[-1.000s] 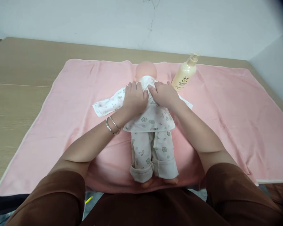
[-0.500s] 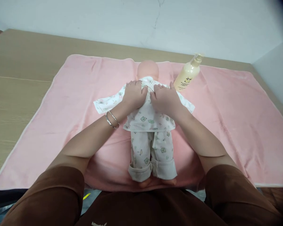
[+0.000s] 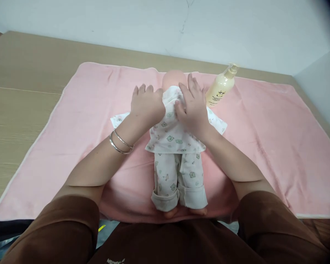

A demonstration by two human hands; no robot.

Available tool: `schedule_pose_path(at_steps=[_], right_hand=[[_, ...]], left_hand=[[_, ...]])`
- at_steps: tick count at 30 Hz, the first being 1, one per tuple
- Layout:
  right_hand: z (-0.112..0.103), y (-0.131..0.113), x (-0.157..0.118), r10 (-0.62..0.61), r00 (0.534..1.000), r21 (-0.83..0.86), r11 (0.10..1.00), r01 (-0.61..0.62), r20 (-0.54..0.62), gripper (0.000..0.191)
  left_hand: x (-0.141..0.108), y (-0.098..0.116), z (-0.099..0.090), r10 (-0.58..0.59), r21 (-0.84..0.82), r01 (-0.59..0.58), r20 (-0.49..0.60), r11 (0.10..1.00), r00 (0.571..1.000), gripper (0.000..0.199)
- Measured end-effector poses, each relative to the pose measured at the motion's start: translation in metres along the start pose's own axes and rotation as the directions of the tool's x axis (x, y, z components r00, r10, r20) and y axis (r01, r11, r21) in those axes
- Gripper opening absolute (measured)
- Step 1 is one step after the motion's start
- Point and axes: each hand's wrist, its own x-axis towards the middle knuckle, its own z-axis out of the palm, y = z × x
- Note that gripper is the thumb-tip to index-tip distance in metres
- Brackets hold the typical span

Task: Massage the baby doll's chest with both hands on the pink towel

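A bald doll's head [image 3: 174, 77] shows above a white patterned shirt [image 3: 169, 128]; no face is visible. The doll lies on a pink blanket [image 3: 266, 124], in patterned trousers [image 3: 166, 172] with rolled cuffs. At the left side of the collar, my left hand [image 3: 147, 106] has thumb and index finger drawn together against the shirt, its other fingers raised; the pinch itself is partly hidden. My right hand [image 3: 194, 108] rests over the right side of the shirt top, fingers spread, thumb pointing to the middle.
Right of the doll's head, a cream pump bottle [image 3: 220, 88] is on the blanket. The wooden table [image 3: 19, 73] shows along the left and back, with a pale wall [image 3: 112, 25] behind it. The blanket has several creases on the right.
My left hand has shifted left from the shirt's upper middle, its fingers lifting. My right hand has moved up and its fingers have spread. The shirt top lies smoother between them.
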Motion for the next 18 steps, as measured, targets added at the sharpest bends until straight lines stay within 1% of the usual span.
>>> schedule_pose_path(at_steps=[1,2,4,5,6,9,10,11,12,13,15,16,17,18], right_hand=[[0.001,-0.003,-0.002,-0.035,0.999,-0.012,0.999,0.035,0.0,0.061],[0.003,-0.004,-0.002,-0.06,0.998,-0.015,0.998,0.061,0.031,0.061],[0.008,-0.003,-0.002,-0.083,0.988,0.012,0.997,0.082,0.13,0.061],[0.009,0.0,-0.001,-0.088,0.984,0.041,0.996,0.082,0.155,0.062],[0.01,0.002,0.0,-0.093,0.986,0.075,0.994,0.083,0.141,0.063],[0.006,0.009,0.003,-0.117,0.993,0.151,0.981,0.121,-0.032,0.067],[0.006,0.01,0.004,-0.12,0.991,0.159,0.979,0.129,-0.065,0.067],[0.006,0.01,0.004,-0.122,0.99,0.157,0.979,0.131,-0.064,0.067],[0.007,0.011,0.004,-0.123,0.992,0.149,0.981,0.126,-0.029,0.066],[0.009,0.01,0.005,-0.125,0.992,0.136,0.983,0.12,0.029,0.064],[0.013,0.009,0.005,-0.126,0.98,0.117,0.987,0.108,0.151,0.061],[0.014,0.009,0.005,-0.124,0.975,0.121,0.987,0.103,0.183,0.06],[0.015,0.009,0.004,-0.123,0.975,0.135,0.986,0.098,0.185,0.058],[0.016,0.009,0.004,-0.122,0.98,0.154,0.983,0.097,0.16,0.058]], left_hand=[[0.0,-0.001,-0.005,-0.001,0.007,0.001,-0.003,1.0,1.0,0.039],[-0.001,-0.002,-0.009,0.0,0.011,0.0,0.0,1.0,1.0,0.041],[-0.003,-0.001,-0.015,0.005,0.018,-0.006,0.021,1.0,1.0,0.042],[-0.003,0.0,-0.016,0.01,0.016,-0.01,0.032,1.0,0.999,0.041],[-0.004,0.001,-0.017,0.015,0.01,-0.015,0.04,1.0,0.999,0.041],[-0.005,0.002,-0.015,0.039,-0.037,-0.038,0.023,0.999,0.999,0.04],[-0.004,0.001,-0.014,0.053,-0.055,-0.052,0.005,0.997,0.999,0.04],[-0.003,0.001,-0.013,0.066,-0.071,-0.066,-0.011,0.995,0.998,0.039],[-0.003,0.0,-0.011,0.078,-0.083,-0.08,-0.023,0.993,0.997,0.039],[-0.002,-0.001,-0.01,0.088,-0.094,-0.091,-0.029,0.991,0.996,0.039],[0.0,-0.002,-0.009,0.102,-0.105,-0.103,-0.016,0.989,0.995,0.039],[0.001,-0.002,-0.008,0.106,-0.103,-0.105,0.002,0.989,0.994,0.038],[0.002,-0.002,-0.008,0.107,-0.096,-0.104,0.023,0.99,0.994,0.036],[0.003,-0.002,-0.008,0.107,-0.086,-0.103,0.044,0.991,0.993,0.033]])
